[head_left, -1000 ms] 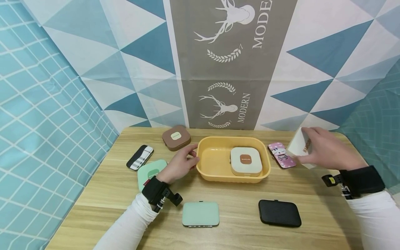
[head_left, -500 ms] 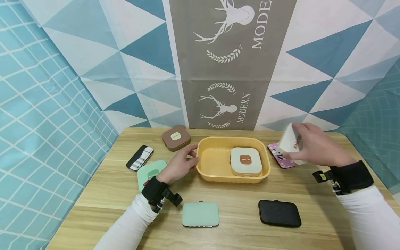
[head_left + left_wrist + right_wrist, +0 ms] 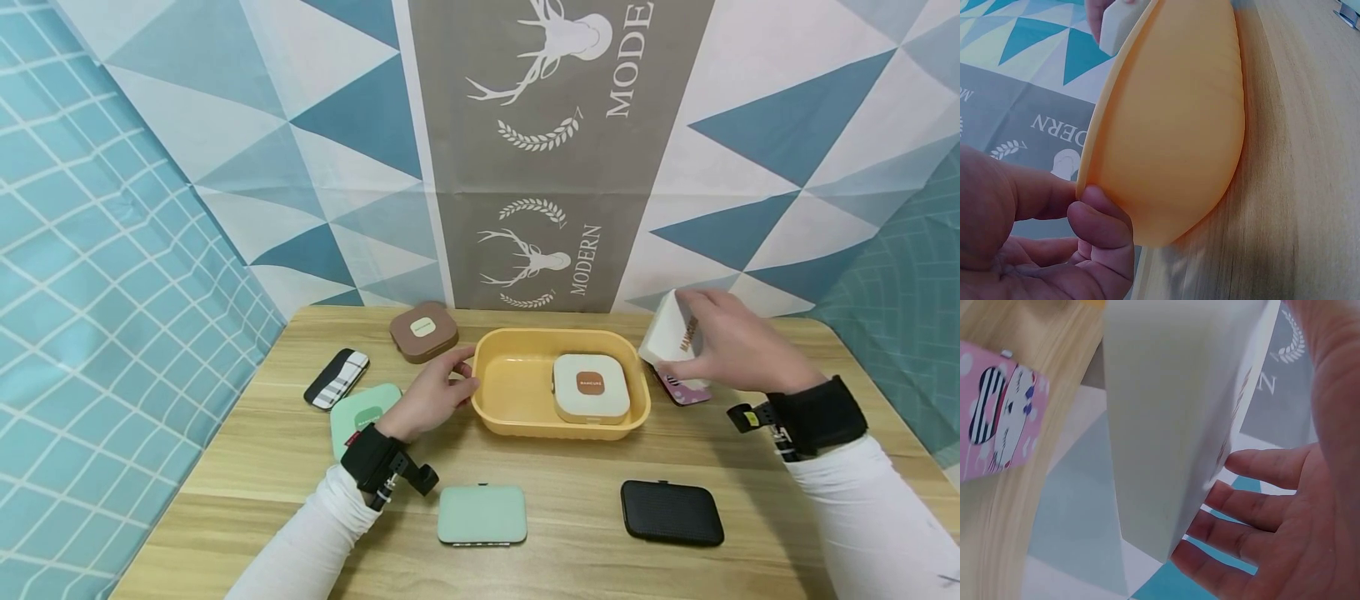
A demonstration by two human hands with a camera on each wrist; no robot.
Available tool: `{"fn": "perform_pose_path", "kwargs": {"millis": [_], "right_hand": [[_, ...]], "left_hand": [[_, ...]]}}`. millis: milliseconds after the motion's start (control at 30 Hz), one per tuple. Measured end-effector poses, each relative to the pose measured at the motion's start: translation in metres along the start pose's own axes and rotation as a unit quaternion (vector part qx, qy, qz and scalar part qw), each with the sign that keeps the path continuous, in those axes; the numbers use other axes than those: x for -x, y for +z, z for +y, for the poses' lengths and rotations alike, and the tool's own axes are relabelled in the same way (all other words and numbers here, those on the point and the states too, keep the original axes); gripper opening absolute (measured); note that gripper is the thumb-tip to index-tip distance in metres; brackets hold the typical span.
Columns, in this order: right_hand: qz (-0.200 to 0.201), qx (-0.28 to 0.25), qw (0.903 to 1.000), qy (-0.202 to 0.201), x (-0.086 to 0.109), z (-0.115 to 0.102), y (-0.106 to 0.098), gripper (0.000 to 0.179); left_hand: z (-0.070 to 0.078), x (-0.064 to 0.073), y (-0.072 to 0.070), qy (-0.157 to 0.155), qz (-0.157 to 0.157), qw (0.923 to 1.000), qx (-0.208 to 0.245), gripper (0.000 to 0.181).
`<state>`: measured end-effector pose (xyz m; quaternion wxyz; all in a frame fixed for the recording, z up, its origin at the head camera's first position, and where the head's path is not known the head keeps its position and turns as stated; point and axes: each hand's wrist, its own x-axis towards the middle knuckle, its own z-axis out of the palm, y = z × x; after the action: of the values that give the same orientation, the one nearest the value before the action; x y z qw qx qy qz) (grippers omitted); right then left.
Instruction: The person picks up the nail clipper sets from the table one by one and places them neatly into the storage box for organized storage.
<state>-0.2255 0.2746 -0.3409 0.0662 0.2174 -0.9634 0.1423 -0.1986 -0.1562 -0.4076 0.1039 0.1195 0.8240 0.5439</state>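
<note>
My right hand (image 3: 738, 337) grips a white box (image 3: 666, 333) with brown lettering, held tilted in the air just right of the tray. In the right wrist view the fingertips press the lettered face of that box. Partly hidden under it in the head view is a pink case (image 3: 1007, 412) with a cartoon cat, lying on the table. With thumb and finger, my left hand (image 3: 435, 393) pinches the left rim of a yellow plastic tray (image 3: 510, 429). A cream square manicure case (image 3: 588, 408) with a brown label sits in the tray's right half.
On the left are a brown square case (image 3: 412, 337), a plaid case (image 3: 336, 379) and a light green square case (image 3: 352, 417), partly covered by my left wrist. In front lie a mint flat case (image 3: 482, 514) and a black case (image 3: 672, 512). A patterned backdrop (image 3: 525, 192) rises behind the wooden table.
My right hand has carried the white box leftward, from beyond the pink case to close beside the tray's right rim. The left hand and tray have stayed put.
</note>
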Motion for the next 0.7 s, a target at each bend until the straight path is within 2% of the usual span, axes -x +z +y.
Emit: {"fn": "perform_pose_path", "kwargs": {"millis": [367,700], "right_hand": [[-0.011,-0.011,0.9999,0.007,-0.013,-0.02,0.002,0.116],[-0.017,-0.027,0.9993,-0.02,-0.026,-0.04,0.003,0.117]], "left_hand": [[0.001,0.001,0.001,-0.003,0.002,1.0,0.001,0.054],[0.001,0.0,0.0,-0.003,-0.002,1.0,0.003,0.055]]}}
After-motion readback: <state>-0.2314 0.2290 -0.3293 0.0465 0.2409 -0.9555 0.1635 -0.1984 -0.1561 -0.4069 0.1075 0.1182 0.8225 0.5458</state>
